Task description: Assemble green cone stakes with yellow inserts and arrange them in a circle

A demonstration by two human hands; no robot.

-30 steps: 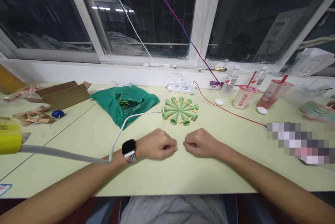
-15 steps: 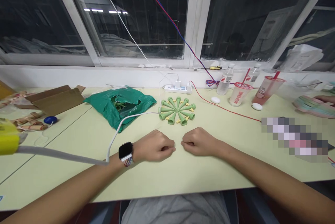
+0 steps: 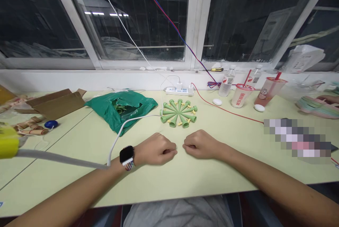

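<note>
My left hand point(image 3: 158, 149), with a watch point(image 3: 127, 155) on its wrist, rests on the pale table as a closed fist. Facing it across a small gap, my right hand point(image 3: 199, 144) is curled into a fist too. No object shows in either one. Just beyond both hands lies a ring of green plant watering spikes point(image 3: 179, 113), tips together at the centre and wide ends outward, with small yellow valves on them. To the left of the ring, a torn green plastic bag point(image 3: 132, 101) shows more green pieces inside.
Behind the ring lies a power strip point(image 3: 174, 91). A white cable point(image 3: 119, 137) crosses near my left wrist. Drink cups point(image 3: 241, 96), a bottle point(image 3: 227, 82) and white egg-shaped things point(image 3: 217, 102) stand right. Left are a cardboard box point(image 3: 57, 103) and wooden toys. Another person's hand point(image 3: 329, 99) shows far right.
Both fists stay where they were on the table, and the spikes have not moved. Only the camera's view has shifted very slightly.
</note>
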